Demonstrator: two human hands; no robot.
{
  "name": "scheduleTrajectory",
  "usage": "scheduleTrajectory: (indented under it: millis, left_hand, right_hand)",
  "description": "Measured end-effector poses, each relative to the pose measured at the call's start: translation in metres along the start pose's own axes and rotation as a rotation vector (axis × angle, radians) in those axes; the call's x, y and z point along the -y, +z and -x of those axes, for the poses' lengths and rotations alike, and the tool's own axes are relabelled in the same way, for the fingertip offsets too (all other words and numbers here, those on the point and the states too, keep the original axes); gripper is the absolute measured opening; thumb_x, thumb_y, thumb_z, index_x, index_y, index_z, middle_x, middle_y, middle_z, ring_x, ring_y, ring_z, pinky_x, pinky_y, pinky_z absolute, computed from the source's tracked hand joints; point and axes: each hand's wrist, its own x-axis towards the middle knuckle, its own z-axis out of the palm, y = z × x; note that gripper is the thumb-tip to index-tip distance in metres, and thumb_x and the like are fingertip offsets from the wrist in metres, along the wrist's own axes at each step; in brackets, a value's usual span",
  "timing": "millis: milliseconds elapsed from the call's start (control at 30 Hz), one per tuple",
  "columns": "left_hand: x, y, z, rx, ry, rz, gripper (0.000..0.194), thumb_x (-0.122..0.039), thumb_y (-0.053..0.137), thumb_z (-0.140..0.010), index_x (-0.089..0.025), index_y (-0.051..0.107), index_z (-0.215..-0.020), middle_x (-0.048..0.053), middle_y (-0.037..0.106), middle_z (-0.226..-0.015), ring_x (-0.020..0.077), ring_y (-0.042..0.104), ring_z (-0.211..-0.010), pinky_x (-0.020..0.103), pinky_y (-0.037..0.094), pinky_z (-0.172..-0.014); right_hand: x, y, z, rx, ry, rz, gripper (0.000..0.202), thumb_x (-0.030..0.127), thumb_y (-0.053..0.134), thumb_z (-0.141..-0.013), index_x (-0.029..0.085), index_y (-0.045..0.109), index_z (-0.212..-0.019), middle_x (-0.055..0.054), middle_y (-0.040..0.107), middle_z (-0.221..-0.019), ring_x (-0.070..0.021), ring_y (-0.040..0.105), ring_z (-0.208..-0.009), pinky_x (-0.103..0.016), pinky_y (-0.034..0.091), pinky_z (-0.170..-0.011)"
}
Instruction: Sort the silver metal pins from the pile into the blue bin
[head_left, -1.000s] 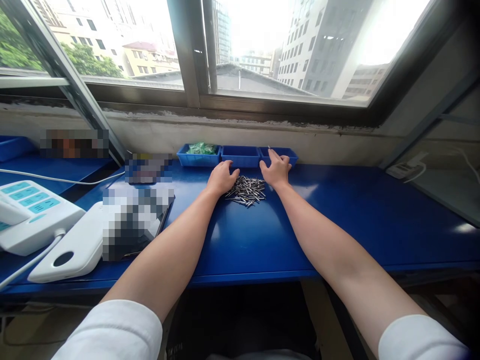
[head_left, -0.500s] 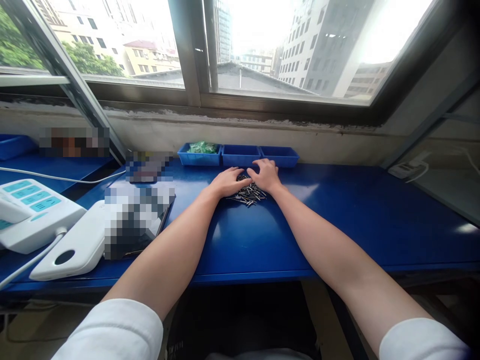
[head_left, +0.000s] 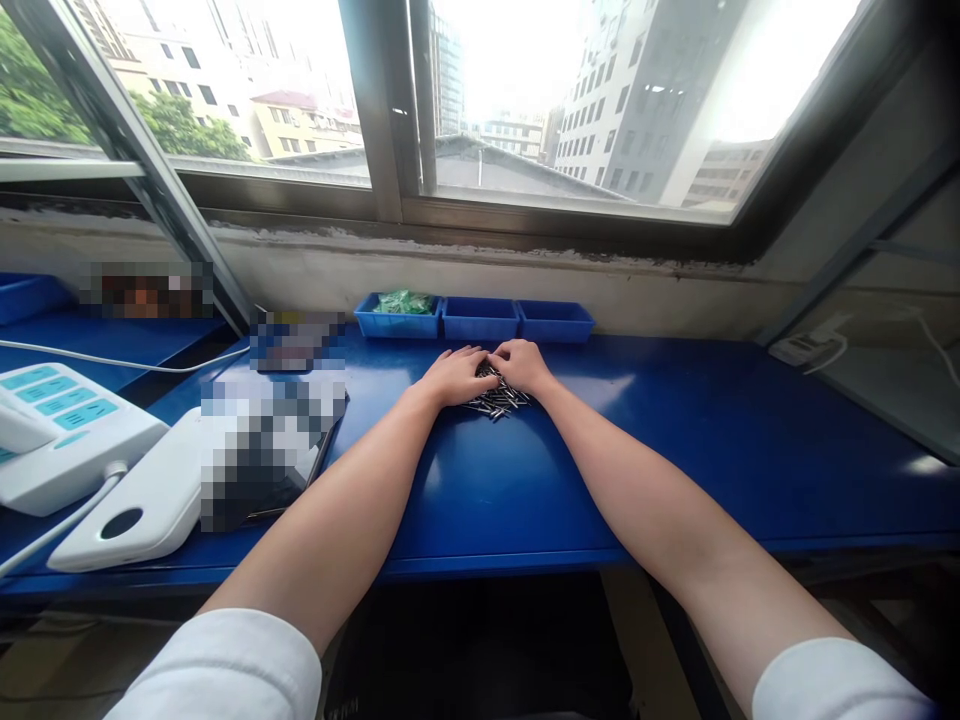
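A loose heap of slim, shiny metal pieces, like short pins or driver bits, lies on the blue table. My left hand rests at the heap's left side, palm down with its fingers stretched forward and its thumb across the pieces. From the right, my right hand reaches over the far side of the heap. Its fingers are bent and drawn together toward the thumb; whatever they hold, if anything, is hidden. Both hands cover part of the heap.
Behind the hands stand three blue bins, a left bin holding green packets, a middle bin and a right bin. At the left lie a white power bank and a power strip. A window frame rises behind.
My right hand has gone from spread fingers to bent, gathered fingers over the heap. My left hand has flattened slightly. The view has tilted a little.
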Motion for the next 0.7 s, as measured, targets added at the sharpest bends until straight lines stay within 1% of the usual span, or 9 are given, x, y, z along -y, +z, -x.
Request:
scheduleTrajectory:
  millis: [133,267,333,433,500,600,700]
  left_hand:
    - [0.0021,0.0,0.0,-0.042,0.034,0.028,0.059,-0.054,0.046,-0.078,-0.022,0.05,-0.129,0.011,0.048,-0.136,0.0297,0.038,-0.129,0.047,0.027,-0.106]
    - [0.0028,-0.0015,0.0001,-0.11,0.06,0.089,0.059,-0.05,0.053,-0.076,-0.021,0.052,-0.127,0.009,0.053,-0.131,0.029,0.045,-0.123,0.039,0.034,-0.103]
    - [0.0022,-0.0024,-0.0001,-0.176,0.072,0.124,0.055,-0.045,0.054,-0.075,-0.02,0.054,-0.125,0.009,0.057,-0.126,0.0271,0.05,-0.118,0.035,0.038,-0.1]
    - [0.001,-0.003,-0.0017,-0.312,0.073,0.169,0.042,-0.038,0.054,-0.077,-0.019,0.061,-0.114,0.008,0.064,-0.112,0.0237,0.059,-0.103,0.032,0.045,-0.092]
    - [0.0006,-0.0029,-0.0032,-0.384,0.075,0.199,0.034,-0.035,0.053,-0.079,-0.018,0.065,-0.105,0.007,0.067,-0.102,0.0218,0.062,-0.094,0.031,0.047,-0.086]
    - [0.0005,-0.0031,-0.0045,-0.439,0.08,0.248,0.027,-0.034,0.051,-0.082,-0.019,0.068,-0.097,0.006,0.07,-0.094,0.0203,0.063,-0.089,0.029,0.048,-0.082]
    - [0.0003,-0.0037,-0.0042,-0.488,0.082,0.264,0.025,-0.033,0.05,-0.084,-0.02,0.07,-0.093,0.005,0.071,-0.092,0.0198,0.064,-0.087,0.029,0.048,-0.081]
  right_hand:
    - [0.001,-0.0035,0.0025,-0.085,-0.033,-0.129,0.023,0.037,0.057,-0.079,0.019,0.07,-0.073,-0.005,0.071,-0.078,-0.0167,0.062,-0.074,-0.026,0.042,-0.07]
    - [0.0034,-0.0061,0.0035,-0.172,-0.069,-0.276,0.023,0.036,0.056,-0.08,0.019,0.07,-0.076,-0.002,0.07,-0.076,-0.0143,0.062,-0.071,-0.024,0.044,-0.068]
    - [0.0042,-0.0069,0.0028,-0.189,-0.068,-0.355,0.022,0.035,0.056,-0.079,0.018,0.07,-0.077,-0.002,0.07,-0.075,-0.0142,0.062,-0.07,-0.024,0.045,-0.068]
    - [0.0037,-0.0066,0.0004,-0.181,-0.046,-0.486,0.02,0.033,0.058,-0.077,0.017,0.069,-0.078,-0.003,0.07,-0.074,-0.0152,0.064,-0.071,-0.026,0.048,-0.071]
    - [0.0028,-0.0055,-0.0014,-0.16,-0.015,-0.598,0.018,0.031,0.061,-0.074,0.016,0.069,-0.08,-0.003,0.07,-0.075,-0.0162,0.065,-0.072,-0.028,0.049,-0.073]
    - [0.0023,-0.0038,-0.0031,-0.135,0.004,-0.746,0.018,0.03,0.065,-0.069,0.016,0.068,-0.08,-0.004,0.071,-0.076,-0.0173,0.066,-0.073,-0.03,0.051,-0.073]
    - [0.0034,-0.0032,-0.0029,-0.13,0.008,-0.787,0.02,0.031,0.066,-0.067,0.016,0.067,-0.08,-0.005,0.071,-0.078,-0.0177,0.066,-0.075,-0.031,0.051,-0.073]
